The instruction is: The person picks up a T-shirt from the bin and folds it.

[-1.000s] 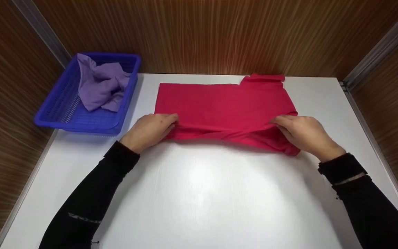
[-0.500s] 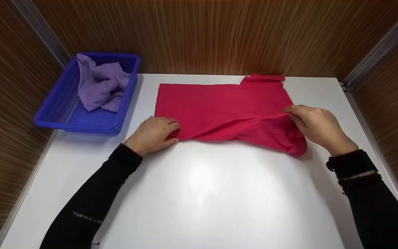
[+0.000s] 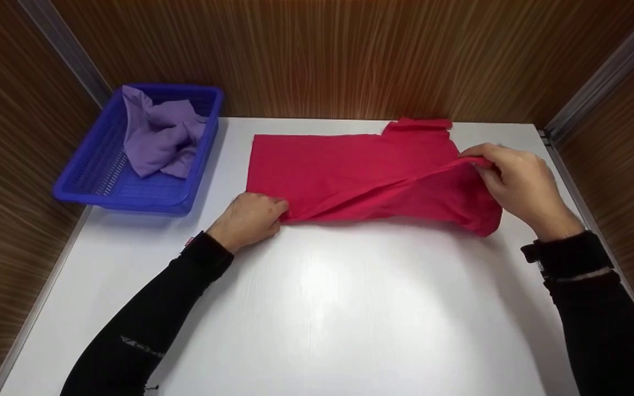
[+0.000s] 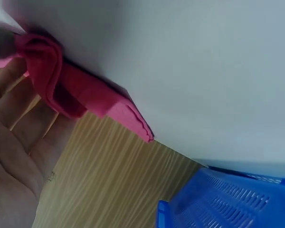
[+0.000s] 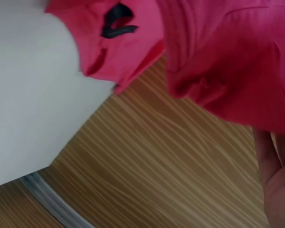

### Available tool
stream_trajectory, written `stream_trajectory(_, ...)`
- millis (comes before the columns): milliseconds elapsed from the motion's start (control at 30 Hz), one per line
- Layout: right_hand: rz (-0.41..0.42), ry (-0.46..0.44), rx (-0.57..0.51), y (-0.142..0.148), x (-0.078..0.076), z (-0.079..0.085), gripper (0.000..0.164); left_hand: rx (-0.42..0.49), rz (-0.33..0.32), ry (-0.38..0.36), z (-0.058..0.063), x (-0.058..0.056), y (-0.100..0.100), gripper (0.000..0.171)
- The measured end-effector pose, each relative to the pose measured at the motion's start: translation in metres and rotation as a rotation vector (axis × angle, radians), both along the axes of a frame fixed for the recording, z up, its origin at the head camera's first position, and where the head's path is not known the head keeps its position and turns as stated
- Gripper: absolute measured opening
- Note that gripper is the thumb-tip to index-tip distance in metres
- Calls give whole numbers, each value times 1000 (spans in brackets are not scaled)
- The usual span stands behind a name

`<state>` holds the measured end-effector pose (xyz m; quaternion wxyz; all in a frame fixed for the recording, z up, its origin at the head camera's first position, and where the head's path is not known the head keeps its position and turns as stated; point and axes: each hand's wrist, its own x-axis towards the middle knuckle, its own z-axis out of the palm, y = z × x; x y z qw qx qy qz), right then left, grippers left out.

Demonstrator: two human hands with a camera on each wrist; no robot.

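A red T-shirt (image 3: 317, 165) lies folded lengthwise on the white table, a sleeve sticking out at its far right. My left hand (image 3: 253, 217) grips its near left corner down by the table. In the left wrist view bunched layers of the shirt (image 4: 92, 92) curl at my fingers (image 4: 35, 126). My right hand (image 3: 523, 179) pinches the shirt's right end and holds it raised, so a slanting fold runs towards the left hand. The right wrist view shows the lifted cloth (image 5: 218, 71) hanging beside my fingers (image 5: 266, 152), and a small black mark (image 5: 118, 21) on the fabric.
At the back left stands a blue plastic basket (image 3: 204, 165) with a crumpled purple cloth (image 3: 163, 135) in it. Wood-grain panels (image 3: 317, 60) wall the white table (image 3: 317, 308) at the back and both sides.
My right hand has moved up and to the right, lifting the shirt's near right edge back. The left hand has slid slightly towards me, to the near left corner.
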<state>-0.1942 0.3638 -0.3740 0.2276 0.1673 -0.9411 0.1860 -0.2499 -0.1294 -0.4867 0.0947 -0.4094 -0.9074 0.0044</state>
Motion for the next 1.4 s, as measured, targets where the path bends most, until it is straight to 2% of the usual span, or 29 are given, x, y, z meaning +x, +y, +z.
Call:
stream_trajectory(67,24,18,-71,-2,2,9,26,23,14,-21,2,1,-1,4)
stream_trajectory(200,79,4,-209,-5,6,22,29,77,46,-107,7,3,-4,10)
stream_trajectory(300,112,-17,-254,-6,11,27,26,59,21,-162,9,6,-5,16)
stream_trajectory(400,172,-61,-259,-9,14,29,26,10,-29,-169,10,9,-5,26)
stream_trajectory(500,242,-129,-231,-10,17,29,29,-26,-60,-123,9,11,-4,20)
stream_trajectory(633,304,-231,-171,-9,20,26,30,-1,-65,-82,9,11,-4,10)
stream_trajectory(733,337,-325,-128,-6,21,22,28,64,-52,-109,15,9,-8,8)
stream_trajectory(800,353,-405,-99,-3,23,19,27,125,-34,-158,23,9,-12,4)
stream_trajectory(900,391,-548,-51,1,27,15,24,225,-34,-240,38,10,-19,11)
stream_trajectory(967,440,-655,-22,3,29,11,25,255,-53,-288,46,12,-23,16)
stream_trajectory(1033,496,-769,7,6,32,7,25,241,-93,-329,52,16,-27,19)
stream_trajectory(1133,562,-937,35,7,37,-2,25,167,-143,-401,52,23,-32,21)
stream_trajectory(1200,555,-1068,46,7,41,-8,23,105,-166,-460,49,29,-34,19)
stream_trajectory(1267,505,-1224,41,5,45,-13,25,54,-178,-520,45,34,-34,14)
stream_trajectory(1333,432,-1364,31,3,48,-14,35,22,-178,-566,42,37,-32,8)
stream_trajectory(1400,368,-1437,29,2,48,-14,46,12,-167,-602,39,38,-31,6)
